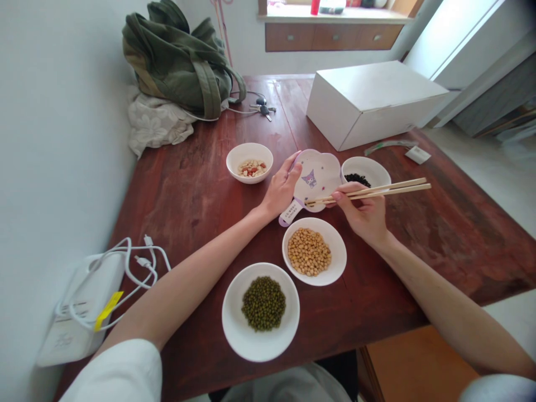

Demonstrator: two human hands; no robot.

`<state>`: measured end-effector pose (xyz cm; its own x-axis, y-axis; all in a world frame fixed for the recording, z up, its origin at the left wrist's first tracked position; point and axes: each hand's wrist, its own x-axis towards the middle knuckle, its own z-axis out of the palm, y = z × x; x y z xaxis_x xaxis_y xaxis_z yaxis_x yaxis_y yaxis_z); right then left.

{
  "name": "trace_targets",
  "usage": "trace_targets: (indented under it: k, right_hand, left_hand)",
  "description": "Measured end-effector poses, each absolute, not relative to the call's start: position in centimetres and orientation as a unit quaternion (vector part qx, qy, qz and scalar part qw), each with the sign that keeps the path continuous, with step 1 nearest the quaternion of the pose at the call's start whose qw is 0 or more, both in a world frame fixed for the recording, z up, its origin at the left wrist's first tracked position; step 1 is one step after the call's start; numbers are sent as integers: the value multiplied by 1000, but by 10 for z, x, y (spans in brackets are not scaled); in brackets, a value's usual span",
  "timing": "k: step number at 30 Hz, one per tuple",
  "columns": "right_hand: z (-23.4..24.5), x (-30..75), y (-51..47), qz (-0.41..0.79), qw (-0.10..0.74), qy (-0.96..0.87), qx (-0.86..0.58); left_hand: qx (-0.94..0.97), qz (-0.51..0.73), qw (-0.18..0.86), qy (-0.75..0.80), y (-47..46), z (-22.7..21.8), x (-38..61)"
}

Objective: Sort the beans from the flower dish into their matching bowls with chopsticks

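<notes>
Four foods sit in separate white dishes: nuts (251,168), soybeans (309,252), mung beans (263,304), black beans (357,180). The cartoon plate (320,176) shows none; the left hand (281,188) rests open on its rim. The right hand (362,215) has its fingers closed around chopsticks (389,188), their tips empty above the plate

Bright, diffuse daylight enters from a sunlit window (335,10) at the top, its sill washed out to white. A dark red wooden table (456,234) shows a soft sheen, a shallow white ceramic bowl (337,258) casts only a faint shadow, and the wide lens visibly skews a white cardboard box (372,106) toward the frame's edge.
</notes>
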<state>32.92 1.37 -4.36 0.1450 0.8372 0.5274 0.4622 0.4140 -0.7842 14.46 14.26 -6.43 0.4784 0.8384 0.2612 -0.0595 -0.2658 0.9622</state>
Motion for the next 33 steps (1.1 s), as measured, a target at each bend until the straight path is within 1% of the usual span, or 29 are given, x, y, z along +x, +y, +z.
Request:
trace_targets:
  k: [5, 24, 33]
  right_hand:
    - [-45, 331, 13, 186, 566, -624, -506]
    - [-39, 333, 22, 193, 541, -639, -512]
    - [-45, 331, 19, 197, 559, -616, -518]
  left_hand:
    - [675, 420, 532, 292, 142, -62, 144]
    - [679, 423, 528, 284, 144, -65, 146]
    - [678, 419, 531, 289, 143, -63, 145]
